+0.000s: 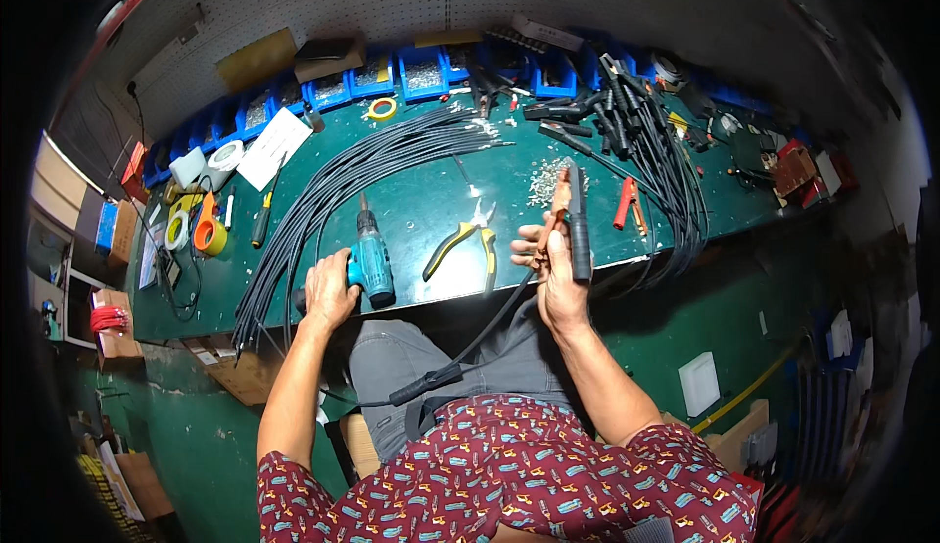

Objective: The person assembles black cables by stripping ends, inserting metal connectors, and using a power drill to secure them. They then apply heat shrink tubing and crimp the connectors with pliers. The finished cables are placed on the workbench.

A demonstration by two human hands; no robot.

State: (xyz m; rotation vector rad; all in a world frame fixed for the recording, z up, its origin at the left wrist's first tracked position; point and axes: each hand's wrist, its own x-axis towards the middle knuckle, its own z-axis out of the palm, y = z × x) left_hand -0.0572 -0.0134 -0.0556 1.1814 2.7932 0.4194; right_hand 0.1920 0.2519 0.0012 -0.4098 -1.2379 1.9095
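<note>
My left hand (pixel 331 288) is wrapped over the handle of a teal cordless drill (pixel 372 261), which lies near the bench's front edge with its bit pointing away. My right hand (pixel 562 286) grips a cable clamp (pixel 578 225) with a copper-coloured part and a black handle, raised above the bench edge. From it a black cable (pixel 499 318) runs down across my lap to a black sleeve-like piece (pixel 427 384). Between my hands lie pliers (pixel 463 249) with yellow and black handles, spread apart. Small metal parts (pixel 550 181) are heaped just beyond the clamp.
A thick bundle of black cables (pixel 333 171) curves across the left of the green bench (pixel 411 210). More cables with black clamps (pixel 627 122) lie at right, beside a red-handled clamp (pixel 624 203). Blue bins (pixel 421 75) line the back. A screwdriver (pixel 262 218) and tape rolls (pixel 209 228) lie left.
</note>
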